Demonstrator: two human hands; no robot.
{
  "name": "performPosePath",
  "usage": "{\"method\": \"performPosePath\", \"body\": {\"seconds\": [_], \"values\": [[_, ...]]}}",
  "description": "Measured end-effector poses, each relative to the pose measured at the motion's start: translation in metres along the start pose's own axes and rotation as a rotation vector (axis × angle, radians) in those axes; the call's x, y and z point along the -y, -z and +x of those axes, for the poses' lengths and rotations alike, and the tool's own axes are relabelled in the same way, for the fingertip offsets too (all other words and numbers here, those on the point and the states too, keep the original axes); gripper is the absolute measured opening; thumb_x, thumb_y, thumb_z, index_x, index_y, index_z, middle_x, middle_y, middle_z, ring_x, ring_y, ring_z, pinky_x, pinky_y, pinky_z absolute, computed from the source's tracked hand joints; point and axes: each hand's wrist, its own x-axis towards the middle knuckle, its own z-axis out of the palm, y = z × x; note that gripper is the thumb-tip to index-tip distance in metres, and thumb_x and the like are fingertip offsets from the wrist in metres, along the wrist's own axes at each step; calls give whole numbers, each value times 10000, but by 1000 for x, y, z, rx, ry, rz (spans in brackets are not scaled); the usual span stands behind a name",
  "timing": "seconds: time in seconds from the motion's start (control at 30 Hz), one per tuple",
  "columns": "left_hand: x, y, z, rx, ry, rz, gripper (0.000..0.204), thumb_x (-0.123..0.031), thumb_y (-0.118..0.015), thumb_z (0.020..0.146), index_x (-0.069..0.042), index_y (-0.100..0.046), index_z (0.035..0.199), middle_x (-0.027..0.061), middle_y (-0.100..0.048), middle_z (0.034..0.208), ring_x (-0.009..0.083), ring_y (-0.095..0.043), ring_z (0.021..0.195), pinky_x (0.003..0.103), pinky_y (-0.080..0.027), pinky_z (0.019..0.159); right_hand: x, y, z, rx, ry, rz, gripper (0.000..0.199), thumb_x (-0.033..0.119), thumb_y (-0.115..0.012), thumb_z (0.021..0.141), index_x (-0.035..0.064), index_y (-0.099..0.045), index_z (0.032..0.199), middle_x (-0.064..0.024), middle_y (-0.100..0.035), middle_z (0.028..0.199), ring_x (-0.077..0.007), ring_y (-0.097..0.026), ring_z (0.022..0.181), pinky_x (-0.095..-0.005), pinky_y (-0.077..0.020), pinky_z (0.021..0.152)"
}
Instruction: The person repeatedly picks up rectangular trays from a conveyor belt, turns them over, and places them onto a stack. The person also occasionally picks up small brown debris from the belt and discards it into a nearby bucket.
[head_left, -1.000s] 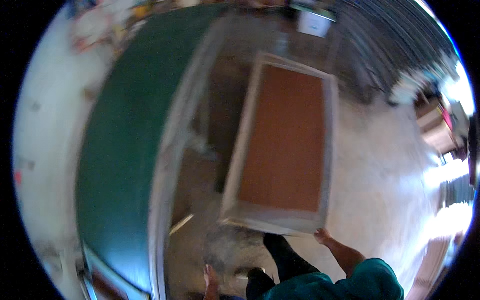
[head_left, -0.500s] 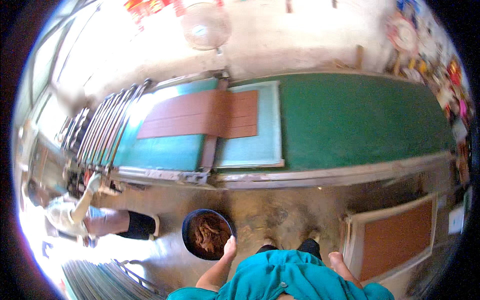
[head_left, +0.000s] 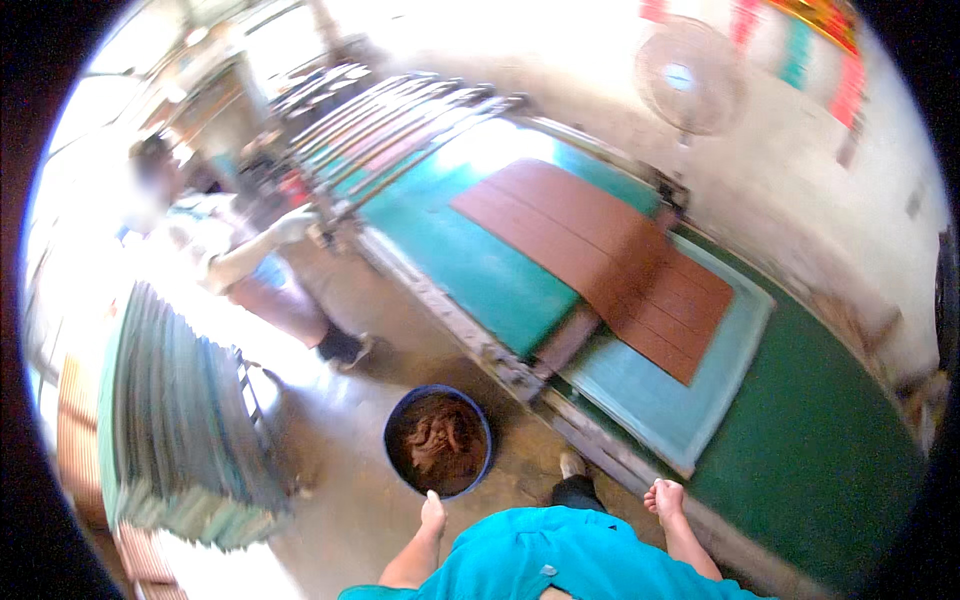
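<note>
At the lower middle, my left hand (head_left: pixel 432 514) overlaps the near rim of a round blue tub (head_left: pixel 388 455). Whether it touches the rim is unclear, and its fingers are blurred. Brown, clumped material (head_left: pixel 438 440) lies inside the tub. My right hand (head_left: pixel 665 498) is by the near edge of the long green table, fingers curled in, with nothing visible in them. Beyond it, a long brown scored sheet (head_left: pixel 560 215) stretches across a crossbar of the machine. The sheet's near end rests over a pale blue-green framed panel (head_left: pixel 640 400) on the green table (head_left: pixel 810 430).
At the left, a person (head_left: pixel 225 250) reaches a gloved hand toward the machine's row of rods (head_left: pixel 400 125). A tall stack of grey-green panels (head_left: pixel 190 420) stands at lower left. A fan (head_left: pixel 690 78) is by the wall. The table's metal side rail (head_left: pixel 450 325) runs diagonally.
My view has swung left, so the table now runs diagonally and the panel stack shows more fully. My right hand has shifted from beside a leaning framed brown panel to the table edge.
</note>
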Motion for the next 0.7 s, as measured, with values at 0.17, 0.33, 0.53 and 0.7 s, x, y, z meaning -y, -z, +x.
{"method": "performPosePath", "body": {"seconds": [0.17,0.33,0.53,0.7], "values": [[-55,-26,-29,-42,-289,418,583,-395,-184,906,55,-531,1036,285,-503,1118,398,-459,1090,456,-345,908,88,-70,81,245,165,-15,271,217,-488,824,87,-374,616,-49,-435,499,-154,-425,365,-280,-304,311],[-65,-36,-62,-198,-461,17,579,-400,-177,935,49,-541,973,257,-544,1060,389,-493,1027,434,-370,884,115,-109,152,454,664,-838,443,268,-384,887,11,-600,599,-93,-581,540,-195,-524,468,-354,-441,497],[11,-9,-137,-401,-121,-79,578,-425,-213,926,39,-536,1046,237,-508,1154,386,-450,1101,413,-338,946,124,-226,270,761,1131,-1109,328,317,-485,817,20,-621,783,-187,-617,763,-325,-575,666,-459,-440,593],[165,-9,-169,-617,666,-481,639,-425,-164,911,73,-453,1189,232,-404,1279,358,-349,1218,415,-266,1013,155,-310,174,764,1178,-1198,385,346,-473,837,7,-643,772,-186,-624,732,-344,-586,718,-431,-443,672]]}}
